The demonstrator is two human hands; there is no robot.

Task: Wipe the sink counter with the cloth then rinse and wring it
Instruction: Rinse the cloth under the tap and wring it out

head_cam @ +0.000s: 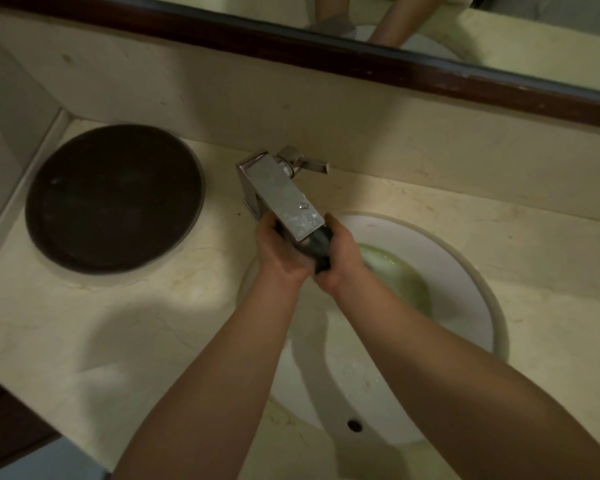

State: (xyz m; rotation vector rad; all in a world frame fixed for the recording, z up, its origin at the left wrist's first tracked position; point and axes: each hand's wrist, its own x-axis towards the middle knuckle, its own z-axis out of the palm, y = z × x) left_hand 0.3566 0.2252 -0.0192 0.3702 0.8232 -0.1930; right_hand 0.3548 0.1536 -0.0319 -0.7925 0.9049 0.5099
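A dark cloth (321, 249) is bunched between both my hands, just under the spout of the chrome faucet (281, 197). My left hand (279, 252) grips its left part and my right hand (340, 261) grips its right part. Most of the cloth is hidden by the fingers and the spout. Both hands hover over the white sink basin (440, 268), whose bottom holds greenish water (402, 275). The beige marble counter (125, 323) surrounds the basin.
A round dark tray (115, 199) lies on the counter at the left. The faucet lever (309, 164) points right, near the backsplash. A dark wooden mirror frame (326, 53) runs along the top. The overflow hole (354, 425) is at the basin's near wall.
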